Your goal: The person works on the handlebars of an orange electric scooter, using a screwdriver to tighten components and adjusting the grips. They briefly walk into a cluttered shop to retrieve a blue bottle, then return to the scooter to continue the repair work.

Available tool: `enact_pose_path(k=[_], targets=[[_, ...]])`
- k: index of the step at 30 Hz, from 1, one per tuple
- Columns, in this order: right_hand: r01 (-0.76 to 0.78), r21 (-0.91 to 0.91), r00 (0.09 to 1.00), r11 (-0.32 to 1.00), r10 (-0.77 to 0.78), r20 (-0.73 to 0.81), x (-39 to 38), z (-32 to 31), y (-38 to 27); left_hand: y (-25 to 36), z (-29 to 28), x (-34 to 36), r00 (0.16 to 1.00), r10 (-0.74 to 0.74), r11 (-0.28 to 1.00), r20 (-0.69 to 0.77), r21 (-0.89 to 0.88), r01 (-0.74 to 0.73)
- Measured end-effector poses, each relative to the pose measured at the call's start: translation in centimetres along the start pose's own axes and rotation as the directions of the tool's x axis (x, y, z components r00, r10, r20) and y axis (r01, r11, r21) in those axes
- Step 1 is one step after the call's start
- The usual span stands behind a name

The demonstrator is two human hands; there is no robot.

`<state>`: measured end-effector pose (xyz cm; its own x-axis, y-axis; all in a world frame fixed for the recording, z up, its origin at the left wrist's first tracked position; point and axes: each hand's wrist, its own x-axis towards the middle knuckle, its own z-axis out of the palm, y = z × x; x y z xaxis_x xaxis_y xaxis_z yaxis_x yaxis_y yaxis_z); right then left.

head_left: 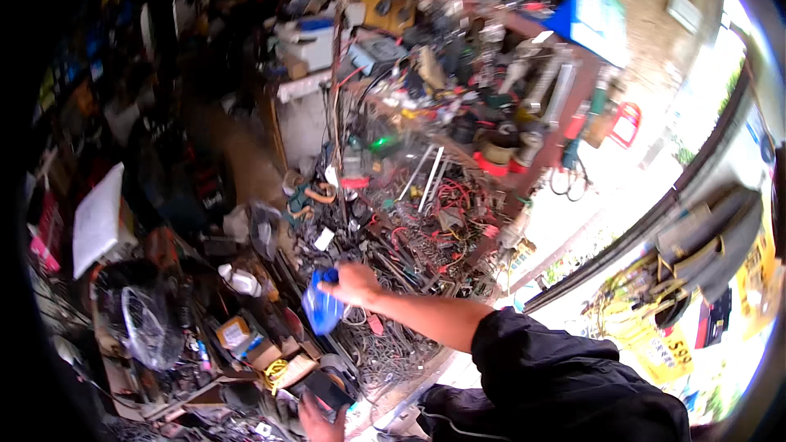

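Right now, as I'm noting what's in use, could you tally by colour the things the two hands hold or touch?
Blue: 1, the translucent item in the right hand, too blurred to name closer
Black: 1, the boxy item at the left hand
Total: 2

A yellow sign [651,350] at the lower right bears large dark numerals with smaller characters beside them. Any print on the yellow sheet [757,290] farther right and the red-and-white tag [626,124] is too blurred to read, as on the orange box [233,331].
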<state>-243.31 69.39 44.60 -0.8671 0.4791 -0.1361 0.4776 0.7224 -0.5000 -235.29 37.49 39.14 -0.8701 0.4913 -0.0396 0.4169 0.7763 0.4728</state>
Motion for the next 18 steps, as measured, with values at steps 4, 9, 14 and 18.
enact_pose_path(k=[4,9,14,18], targets=[[0.089,0.095,0.996,0.991,-0.089,-0.010,-10.5,-4.2,-8.0,4.5,-0.1,1.6,0.947,0.090,0.995,-0.309,-0.018,-0.101],[0.192,0.106,0.981,0.976,-0.190,-0.032,-19.0,-4.7,-11.6,3.1,-2.8,-2.7,0.794,0.106,0.970,-0.598,0.238,0.050],[0.291,0.210,0.956,0.933,-0.291,-0.033,-22.2,-6.9,-9.4,5.9,-6.4,-4.8,0.766,0.285,0.955,-0.576,0.243,-0.172],[0.340,0.471,0.879,0.814,-0.096,-0.468,-23.2,-17.1,-3.3,7.5,-7.2,-5.2,0.821,0.103,0.995,-0.561,0.063,-0.082]])
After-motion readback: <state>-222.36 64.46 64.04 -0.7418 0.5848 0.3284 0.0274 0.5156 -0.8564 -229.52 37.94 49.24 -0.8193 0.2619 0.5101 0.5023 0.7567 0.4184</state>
